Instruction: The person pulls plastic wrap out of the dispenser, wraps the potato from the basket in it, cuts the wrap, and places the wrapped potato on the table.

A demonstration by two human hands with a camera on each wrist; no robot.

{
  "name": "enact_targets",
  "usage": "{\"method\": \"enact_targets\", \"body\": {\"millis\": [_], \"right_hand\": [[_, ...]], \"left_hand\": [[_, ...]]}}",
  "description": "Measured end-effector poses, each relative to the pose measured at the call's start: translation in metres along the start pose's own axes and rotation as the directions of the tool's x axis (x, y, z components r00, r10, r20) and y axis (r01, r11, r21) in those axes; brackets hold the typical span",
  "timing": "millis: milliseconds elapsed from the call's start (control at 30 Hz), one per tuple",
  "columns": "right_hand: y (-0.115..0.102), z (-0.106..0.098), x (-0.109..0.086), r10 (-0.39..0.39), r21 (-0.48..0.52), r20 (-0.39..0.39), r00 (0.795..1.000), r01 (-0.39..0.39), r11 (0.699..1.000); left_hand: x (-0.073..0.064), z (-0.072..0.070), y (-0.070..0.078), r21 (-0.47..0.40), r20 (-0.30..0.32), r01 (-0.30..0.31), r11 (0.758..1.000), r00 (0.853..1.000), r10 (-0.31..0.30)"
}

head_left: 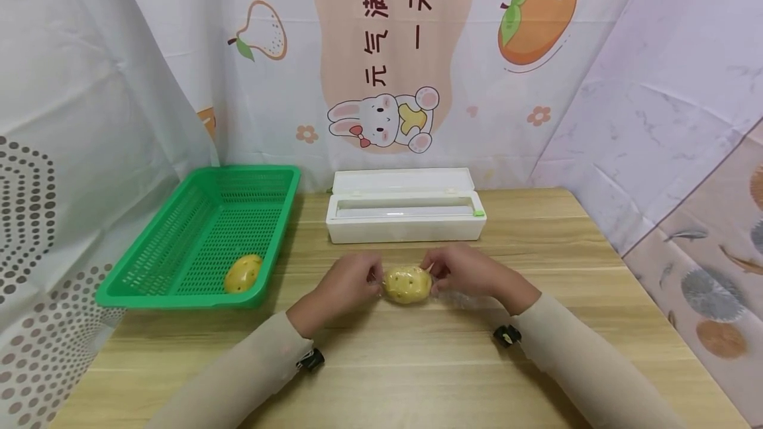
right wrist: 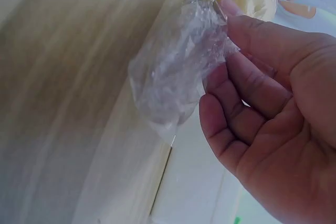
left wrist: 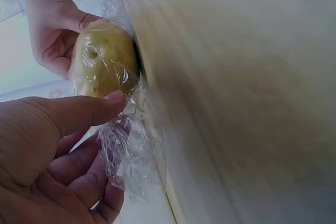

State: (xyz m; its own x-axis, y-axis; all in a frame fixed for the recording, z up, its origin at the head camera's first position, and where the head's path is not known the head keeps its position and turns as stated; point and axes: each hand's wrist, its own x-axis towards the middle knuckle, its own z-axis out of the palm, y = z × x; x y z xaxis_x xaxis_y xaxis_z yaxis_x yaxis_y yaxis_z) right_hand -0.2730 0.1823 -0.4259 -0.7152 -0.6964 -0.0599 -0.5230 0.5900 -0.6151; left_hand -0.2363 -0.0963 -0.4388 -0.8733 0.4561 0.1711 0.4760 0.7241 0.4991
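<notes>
A potato point(head_left: 408, 285) wrapped in clear plastic film lies on the wooden table between both hands. My left hand point(head_left: 353, 279) is at its left end; in the left wrist view the thumb and curled fingers pinch the loose film point(left wrist: 131, 150) beside the potato point(left wrist: 105, 59). At the other end, my right hand point(head_left: 467, 271) pinches a gathered tail of film point(right wrist: 176, 69) between thumb and fingers, close against the potato. That tail spreads out crumpled over the table in the right wrist view.
A white film dispenser box point(head_left: 406, 229) with its lid raised stands behind the hands. To the left is a green plastic basket point(head_left: 280, 230) holding another potato point(head_left: 243, 274). Printed curtains point(head_left: 256, 118) hang along the back and sides of the table point(head_left: 411, 369).
</notes>
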Motion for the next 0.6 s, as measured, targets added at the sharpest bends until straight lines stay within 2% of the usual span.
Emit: {"method": "enact_targets", "body": {"millis": [133, 233, 467, 600], "right_hand": [[-0.006, 0.001, -0.006, 0.009, 0.032, 0.031, 0.999, -0.010, 0.999], [-0.009, 0.003, -0.009, 0.005, 0.016, 0.040, 0.999, -0.006, 1.000], [-0.013, 0.005, -0.011, -0.061, -0.062, 0.035, 0.998, 0.063, 0.996], [-0.014, 0.006, -0.012, -0.066, -0.070, 0.030, 0.997, 0.068, 0.995]], "left_hand": [[-0.005, 0.000, -0.001, -0.015, 0.044, -0.033, 0.999, 0.998, 0.033], [-0.007, -0.002, 0.000, -0.010, 0.065, -0.060, 0.998, 0.996, 0.061], [-0.007, -0.003, -0.001, 0.107, 0.042, -0.157, 0.982, 0.987, 0.154], [-0.007, -0.006, -0.001, 0.118, 0.058, -0.169, 0.979, 0.985, 0.163]]}}
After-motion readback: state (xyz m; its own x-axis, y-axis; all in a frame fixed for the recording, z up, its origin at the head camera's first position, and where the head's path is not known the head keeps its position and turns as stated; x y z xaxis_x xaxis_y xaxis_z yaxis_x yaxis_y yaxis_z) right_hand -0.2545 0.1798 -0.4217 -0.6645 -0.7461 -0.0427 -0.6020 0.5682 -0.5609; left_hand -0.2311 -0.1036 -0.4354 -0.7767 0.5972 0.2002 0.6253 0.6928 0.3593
